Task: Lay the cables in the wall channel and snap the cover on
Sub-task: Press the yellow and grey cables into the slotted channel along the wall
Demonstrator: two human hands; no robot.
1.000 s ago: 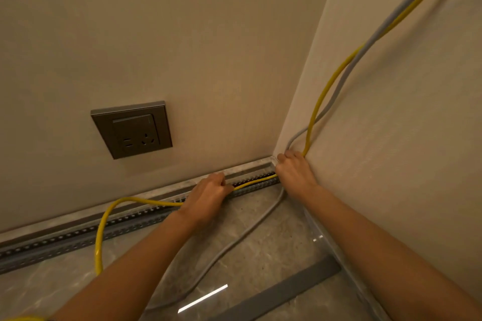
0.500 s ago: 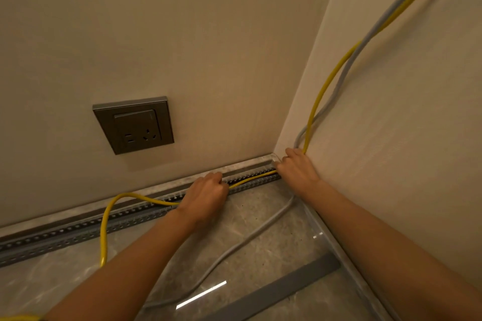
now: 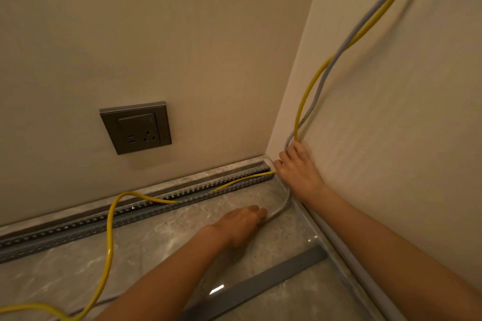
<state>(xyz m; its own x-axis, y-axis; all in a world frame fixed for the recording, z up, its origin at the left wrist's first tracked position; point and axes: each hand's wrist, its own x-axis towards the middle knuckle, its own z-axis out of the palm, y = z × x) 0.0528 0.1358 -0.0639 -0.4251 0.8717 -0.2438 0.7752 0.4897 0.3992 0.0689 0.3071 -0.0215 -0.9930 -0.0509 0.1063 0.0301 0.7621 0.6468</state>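
The left hand (image 3: 242, 224) is down on the floor just in front of the slotted channel (image 3: 78, 232), fingers curled round the grey cable (image 3: 283, 206), which lies outside the channel. The right hand (image 3: 300, 172) sits at the channel's right end, fingertips against both cables; I cannot tell whether they pinch. The yellow cable (image 3: 234, 181) lies in the channel's right part, then loops out over its front. The grey cover strip (image 3: 260, 284) lies well in front of the channel. A wall socket (image 3: 135, 128) sits above it.
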